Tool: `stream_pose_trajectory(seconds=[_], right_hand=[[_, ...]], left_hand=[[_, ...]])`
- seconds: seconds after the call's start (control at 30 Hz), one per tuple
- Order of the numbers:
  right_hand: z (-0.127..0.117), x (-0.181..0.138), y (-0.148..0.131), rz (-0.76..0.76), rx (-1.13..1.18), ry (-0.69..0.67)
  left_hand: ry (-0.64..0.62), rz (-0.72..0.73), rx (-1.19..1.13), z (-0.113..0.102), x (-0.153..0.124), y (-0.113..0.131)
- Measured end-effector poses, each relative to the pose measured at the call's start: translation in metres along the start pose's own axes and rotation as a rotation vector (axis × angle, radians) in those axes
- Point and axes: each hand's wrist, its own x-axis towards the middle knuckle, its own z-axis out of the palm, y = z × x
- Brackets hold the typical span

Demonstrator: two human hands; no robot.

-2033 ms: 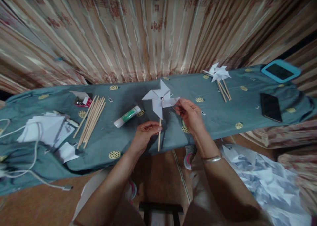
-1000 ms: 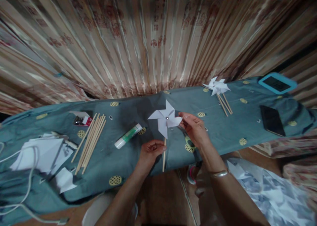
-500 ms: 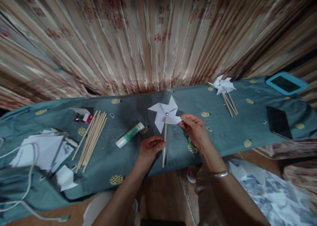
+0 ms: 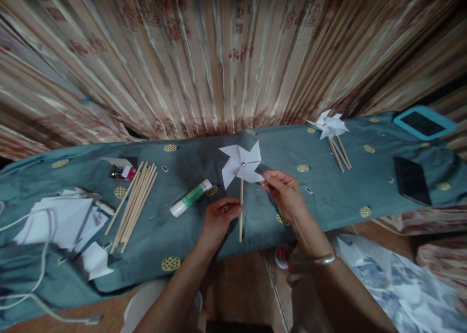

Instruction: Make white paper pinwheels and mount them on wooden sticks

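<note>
A white paper pinwheel (image 4: 239, 163) with a shiny pin at its centre stands on a thin wooden stick (image 4: 241, 192) over the middle of the table. My left hand (image 4: 221, 216) pinches that stick below the blades. With thumb and fingertips, my right hand (image 4: 283, 189) grips the tip of the lower right blade. To the left of my left hand lies a green and white glue stick (image 4: 191, 197). Several loose wooden sticks (image 4: 134, 206) rest farther left, beside an open small box of pins (image 4: 122, 171).
Finished pinwheels (image 4: 331, 125) lie at the back right, near a blue-framed tablet (image 4: 425, 122) and a black phone (image 4: 412, 179). Paper sheets (image 4: 60, 221) and a white cable (image 4: 45, 255) occupy the left end. A bag of paper pieces (image 4: 397, 284) is on the floor at right.
The pinwheel's blades have turned a little, and the blade in my right hand sits slightly lower and more to the left. My left hand still holds the stick.
</note>
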Motion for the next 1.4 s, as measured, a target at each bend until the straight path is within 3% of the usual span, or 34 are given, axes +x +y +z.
stream_pose_trajectory(seconds=[0.9, 1.4], right_hand=[[0.013, -0.009, 0.011, 0.06, -0.055, -0.074], [0.014, -0.015, 0.018, -0.01, -0.16, -0.094]], left_hand=[[0.009, 0.044, -0.013, 0.003, 0.002, 0.0], [-0.022, 0.039, -0.048, 0.003, 0.0, 0.0]])
